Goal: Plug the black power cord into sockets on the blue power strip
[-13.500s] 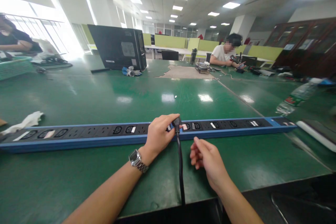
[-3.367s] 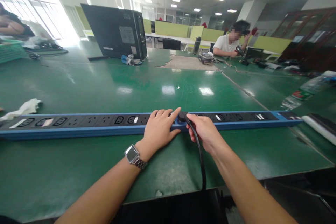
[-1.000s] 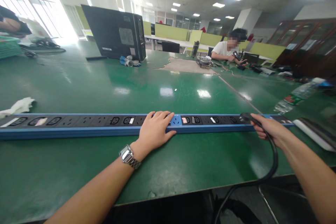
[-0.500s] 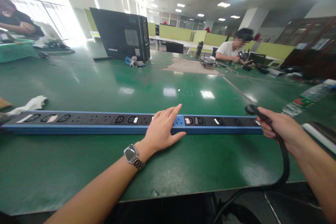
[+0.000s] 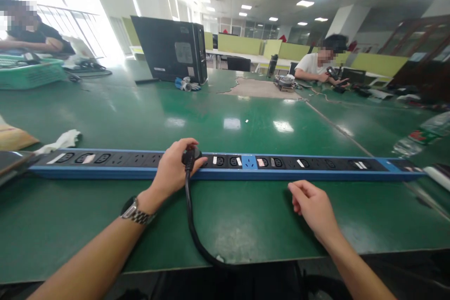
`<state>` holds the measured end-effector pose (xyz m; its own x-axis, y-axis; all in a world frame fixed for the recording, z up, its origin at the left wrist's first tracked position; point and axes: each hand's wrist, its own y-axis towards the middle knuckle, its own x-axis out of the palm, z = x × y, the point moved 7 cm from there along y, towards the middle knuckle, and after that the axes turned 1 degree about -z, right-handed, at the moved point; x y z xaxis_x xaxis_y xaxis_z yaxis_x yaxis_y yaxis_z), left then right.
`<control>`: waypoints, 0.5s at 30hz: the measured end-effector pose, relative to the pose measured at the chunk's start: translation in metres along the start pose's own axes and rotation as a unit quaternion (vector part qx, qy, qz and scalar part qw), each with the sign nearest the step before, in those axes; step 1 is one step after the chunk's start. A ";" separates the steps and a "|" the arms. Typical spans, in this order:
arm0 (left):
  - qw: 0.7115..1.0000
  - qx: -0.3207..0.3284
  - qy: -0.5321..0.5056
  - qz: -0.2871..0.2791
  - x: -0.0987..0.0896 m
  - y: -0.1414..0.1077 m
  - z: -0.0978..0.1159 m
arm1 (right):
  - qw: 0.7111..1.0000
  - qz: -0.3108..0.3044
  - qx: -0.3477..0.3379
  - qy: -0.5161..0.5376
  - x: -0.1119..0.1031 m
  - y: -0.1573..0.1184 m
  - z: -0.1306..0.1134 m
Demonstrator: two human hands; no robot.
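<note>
Over green tabletop (image 5: 246,220), black plug (image 5: 192,155) is held within left grip (image 5: 170,167) — right grip (image 5: 314,209) loosely curled, well apart

Bare forearms (image 5: 82,255) and a metal wristwatch (image 5: 135,211)
On the left wrist (image 5: 150,200), the wristwatch has a dark face in a silver-toned case (image 5: 132,209), joined to a bracelet (image 5: 144,217) of small, shiny links; at right, the right hand (image 5: 312,207) is bare.

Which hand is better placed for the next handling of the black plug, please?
Probably the left hand: it holds the black plug at the power strip. The right hand is apart from both, and I see nothing in its grasp.
</note>
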<state>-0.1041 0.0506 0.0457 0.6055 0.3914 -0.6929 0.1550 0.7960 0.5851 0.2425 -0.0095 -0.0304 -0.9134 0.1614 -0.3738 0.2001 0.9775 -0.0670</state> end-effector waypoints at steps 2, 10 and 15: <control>1.000 0.025 -0.004 -0.012 0.007 -0.002 0.005 | 0.998 0.017 -0.033 -0.042 0.002 0.001 0.008; 0.987 0.065 -0.010 -0.147 0.017 0.000 0.011 | 0.995 -0.001 -0.072 -0.062 0.002 -0.009 0.002; 0.979 0.062 -0.037 -0.192 0.016 -0.001 0.002 | 0.992 -0.005 -0.083 -0.090 0.006 -0.007 0.003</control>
<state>-0.0925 0.0553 0.0349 0.5389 0.0368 -0.8416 0.4727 0.8137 0.3382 0.2370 -0.0156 -0.0353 -0.8335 0.1393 -0.5347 0.1165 0.9902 0.0764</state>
